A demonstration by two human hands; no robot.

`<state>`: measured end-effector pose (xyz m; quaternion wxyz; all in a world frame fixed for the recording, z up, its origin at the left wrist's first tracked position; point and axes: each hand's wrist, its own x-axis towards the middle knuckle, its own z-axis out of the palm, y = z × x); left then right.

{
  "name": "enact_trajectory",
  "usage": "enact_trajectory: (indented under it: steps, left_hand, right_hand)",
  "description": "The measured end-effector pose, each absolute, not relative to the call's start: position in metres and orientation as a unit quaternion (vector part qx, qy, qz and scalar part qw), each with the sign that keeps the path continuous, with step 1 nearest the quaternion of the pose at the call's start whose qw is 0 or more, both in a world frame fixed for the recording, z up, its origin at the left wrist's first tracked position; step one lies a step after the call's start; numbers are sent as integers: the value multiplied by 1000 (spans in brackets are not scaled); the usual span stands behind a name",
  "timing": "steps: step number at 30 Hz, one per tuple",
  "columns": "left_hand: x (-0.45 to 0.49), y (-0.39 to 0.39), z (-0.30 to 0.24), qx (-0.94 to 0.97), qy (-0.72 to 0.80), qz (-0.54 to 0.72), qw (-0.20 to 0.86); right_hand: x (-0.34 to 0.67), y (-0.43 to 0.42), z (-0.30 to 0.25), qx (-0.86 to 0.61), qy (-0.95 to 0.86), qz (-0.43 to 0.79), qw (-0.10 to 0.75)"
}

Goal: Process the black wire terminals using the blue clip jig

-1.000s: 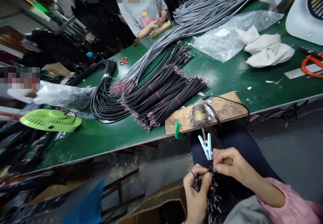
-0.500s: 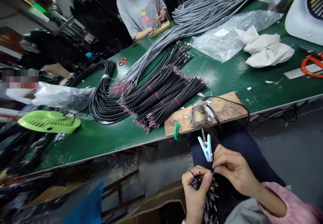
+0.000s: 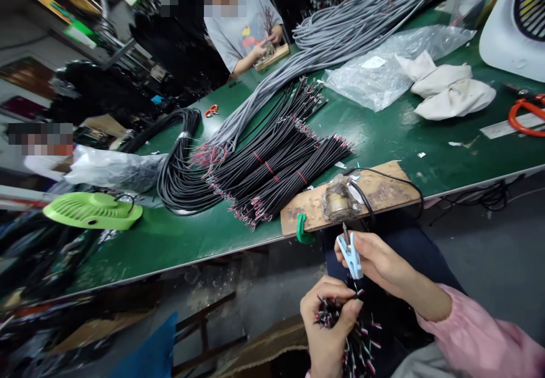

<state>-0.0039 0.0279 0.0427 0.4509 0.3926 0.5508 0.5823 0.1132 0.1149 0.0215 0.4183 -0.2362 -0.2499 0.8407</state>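
Observation:
A bundle of thin black cables (image 3: pixel 327 313) with red and white wire ends is held in my left hand (image 3: pixel 326 321), low in front of my lap. One cable end pokes up between thumb and forefinger, just under a light-blue clothespin (image 3: pixel 354 261). My right hand (image 3: pixel 383 261) has its fingers and thumb on either side of the clothespin's upper legs. Behind the clothespin a metal tip (image 3: pixel 345 230) points down from a round, crusted metal part (image 3: pixel 338 202) on a wooden board (image 3: pixel 387 182). More cable ends (image 3: pixel 361 344) hang below my left hand.
Bundled black cables (image 3: pixel 276 162) and long grey cables (image 3: pixel 340 32) lie on the green table (image 3: pixel 179 236). A green clamp (image 3: pixel 303 229) grips the board at the table edge. Orange-handled scissors (image 3: pixel 525 118) lie at right; a green fan (image 3: pixel 91 210) lies at left. Another person (image 3: pixel 242 26) sits opposite.
My right hand has left the cable end at my left hand and moved up to the clothespin. The left hand still holds the bundle. The view has shifted slightly.

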Motion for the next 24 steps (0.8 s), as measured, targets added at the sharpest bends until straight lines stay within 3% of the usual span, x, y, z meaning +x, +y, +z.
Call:
enact_trajectory:
  steps: [14,24]
  left_hand:
    - [-3,34,38,380,582,557,454]
    - [-4,21,36,379,612,521,459]
  right_hand:
    - [112,110,1,-236,-214,861,395]
    - [141,95,-20,-319,-336,791,400]
